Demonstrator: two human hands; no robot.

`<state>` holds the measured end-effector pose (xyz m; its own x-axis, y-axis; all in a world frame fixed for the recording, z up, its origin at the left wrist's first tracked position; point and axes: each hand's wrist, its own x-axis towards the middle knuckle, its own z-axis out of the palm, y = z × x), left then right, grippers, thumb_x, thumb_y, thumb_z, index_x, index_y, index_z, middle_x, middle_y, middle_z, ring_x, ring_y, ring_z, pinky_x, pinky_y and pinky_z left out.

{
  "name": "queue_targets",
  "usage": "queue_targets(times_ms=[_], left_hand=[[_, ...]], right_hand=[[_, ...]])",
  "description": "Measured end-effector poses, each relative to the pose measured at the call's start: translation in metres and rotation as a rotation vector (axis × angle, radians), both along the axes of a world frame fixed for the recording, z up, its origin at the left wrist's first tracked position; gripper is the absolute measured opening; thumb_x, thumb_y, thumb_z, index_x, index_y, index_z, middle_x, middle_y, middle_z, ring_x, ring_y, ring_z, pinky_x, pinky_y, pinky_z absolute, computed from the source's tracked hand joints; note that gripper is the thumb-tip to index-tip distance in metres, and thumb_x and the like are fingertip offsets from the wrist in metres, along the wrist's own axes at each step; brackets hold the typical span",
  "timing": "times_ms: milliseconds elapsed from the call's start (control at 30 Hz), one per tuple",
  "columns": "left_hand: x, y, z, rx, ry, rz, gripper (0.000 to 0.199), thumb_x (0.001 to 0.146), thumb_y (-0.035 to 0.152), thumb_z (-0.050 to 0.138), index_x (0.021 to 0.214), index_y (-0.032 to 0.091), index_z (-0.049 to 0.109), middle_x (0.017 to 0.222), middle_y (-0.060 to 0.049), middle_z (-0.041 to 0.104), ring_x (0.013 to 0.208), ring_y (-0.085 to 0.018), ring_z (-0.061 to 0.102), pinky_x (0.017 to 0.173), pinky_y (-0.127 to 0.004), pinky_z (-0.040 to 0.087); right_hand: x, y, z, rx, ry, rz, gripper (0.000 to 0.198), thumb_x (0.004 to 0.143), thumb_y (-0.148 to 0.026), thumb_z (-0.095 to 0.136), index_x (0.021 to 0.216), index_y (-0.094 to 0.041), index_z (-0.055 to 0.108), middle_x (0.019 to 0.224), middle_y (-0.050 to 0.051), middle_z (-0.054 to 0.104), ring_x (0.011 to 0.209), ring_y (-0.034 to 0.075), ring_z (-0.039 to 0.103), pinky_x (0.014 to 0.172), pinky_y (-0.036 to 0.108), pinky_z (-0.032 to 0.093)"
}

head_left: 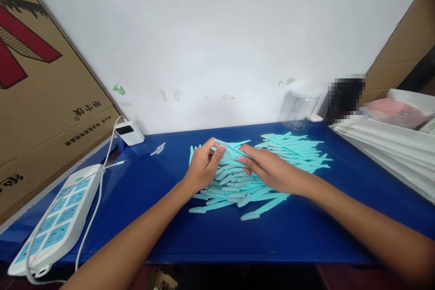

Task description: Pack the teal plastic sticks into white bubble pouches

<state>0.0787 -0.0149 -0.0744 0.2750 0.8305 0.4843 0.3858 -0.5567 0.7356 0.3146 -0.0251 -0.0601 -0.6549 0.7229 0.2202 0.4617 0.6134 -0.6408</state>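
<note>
Both of my hands are over a heap of mint-green eyebrow razors on the blue table. My left hand pinches one end of a mint-green eyebrow razor between thumb and fingers. Its other end is in my right hand, whose thumb and fingers are closed on it. I cannot tell whether more than one razor is held. A second pile of eyebrow razors lies just beyond my right hand. A few small translucent pieces lie apart on the left.
A white power strip with a white cable lies at the left, near a small white device. Large cardboard boxes stand at the left. At the back right is a clear jar; white trays flank the table's right edge.
</note>
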Motion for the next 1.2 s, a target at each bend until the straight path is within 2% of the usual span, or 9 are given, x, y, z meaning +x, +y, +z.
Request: queue_targets(times_ms=[167, 367, 433, 533, 700, 867, 1033, 1200], left_hand=[[0.001, 0.001, -0.001, 0.053, 0.042, -0.061, 0.053, 0.105, 0.057, 0.047, 0.068, 0.019, 0.049, 0.062, 0.004, 0.041, 0.055, -0.010, 0.033, 0.053, -0.026, 0.026], [0.005, -0.003, 0.003, 0.070, 0.060, -0.017, 0.056, 0.106, 0.052, 0.048, 0.062, 0.020, 0.035, 0.059, 0.005, 0.030, 0.056, -0.010, 0.029, 0.055, -0.027, 0.026], [0.005, -0.003, 0.004, 0.070, 0.041, 0.039, 0.057, 0.106, 0.053, 0.047, 0.061, 0.020, 0.032, 0.058, 0.005, 0.030, 0.056, -0.010, 0.029, 0.056, -0.028, 0.026], [0.003, -0.001, 0.004, 0.075, -0.004, 0.124, 0.059, 0.106, 0.054, 0.046, 0.061, 0.020, 0.032, 0.059, 0.004, 0.032, 0.057, -0.010, 0.030, 0.056, -0.028, 0.027], [0.005, -0.001, 0.003, 0.036, -0.073, 0.180, 0.062, 0.104, 0.063, 0.044, 0.060, 0.020, 0.036, 0.057, 0.003, 0.036, 0.056, -0.011, 0.034, 0.054, -0.027, 0.029], [0.008, -0.004, 0.002, 0.003, -0.152, 0.193, 0.066, 0.103, 0.068, 0.042, 0.058, 0.020, 0.037, 0.052, 0.003, 0.036, 0.051, -0.010, 0.032, 0.049, -0.027, 0.027], [0.007, -0.004, 0.001, 0.015, -0.156, 0.186, 0.063, 0.104, 0.061, 0.048, 0.059, 0.020, 0.031, 0.052, 0.005, 0.032, 0.050, -0.009, 0.027, 0.048, -0.027, 0.024], [0.006, -0.002, 0.004, -0.003, -0.173, 0.170, 0.061, 0.104, 0.057, 0.049, 0.059, 0.020, 0.030, 0.053, 0.005, 0.030, 0.050, -0.008, 0.026, 0.048, -0.027, 0.023]], right_hand=[[-0.003, -0.001, 0.000, -0.046, 0.063, -0.016, 0.040, 0.110, -0.056, 0.038, 0.088, -0.024, 0.047, 0.072, -0.002, 0.060, 0.063, 0.015, 0.055, 0.064, 0.028, 0.041], [-0.004, 0.000, 0.000, -0.057, 0.074, -0.009, 0.044, 0.110, -0.056, 0.038, 0.082, -0.023, 0.047, 0.067, -0.004, 0.063, 0.057, 0.014, 0.054, 0.064, 0.027, 0.039], [-0.003, 0.001, 0.000, -0.024, 0.058, -0.029, 0.044, 0.110, -0.055, 0.037, 0.082, -0.023, 0.046, 0.066, -0.004, 0.060, 0.058, 0.014, 0.052, 0.063, 0.027, 0.037], [-0.004, 0.002, -0.001, 0.081, 0.035, -0.117, 0.045, 0.110, -0.056, 0.035, 0.080, -0.023, 0.041, 0.064, -0.004, 0.048, 0.057, 0.013, 0.042, 0.059, 0.028, 0.030], [-0.007, 0.001, -0.004, 0.165, 0.020, -0.183, 0.047, 0.110, -0.057, 0.034, 0.076, -0.024, 0.037, 0.060, -0.005, 0.039, 0.052, 0.013, 0.032, 0.055, 0.030, 0.024], [-0.010, -0.002, -0.006, 0.169, 0.019, -0.170, 0.049, 0.109, -0.058, 0.035, 0.075, -0.024, 0.037, 0.057, -0.005, 0.037, 0.049, 0.012, 0.031, 0.054, 0.030, 0.024], [-0.010, -0.001, -0.011, 0.135, 0.010, -0.137, 0.051, 0.109, -0.060, 0.035, 0.074, -0.023, 0.039, 0.056, -0.006, 0.036, 0.047, 0.012, 0.032, 0.054, 0.030, 0.023], [-0.010, 0.000, -0.010, 0.094, 0.043, -0.159, 0.054, 0.106, -0.064, 0.042, 0.072, -0.022, 0.047, 0.059, -0.004, 0.045, 0.051, 0.012, 0.039, 0.055, 0.029, 0.026]])
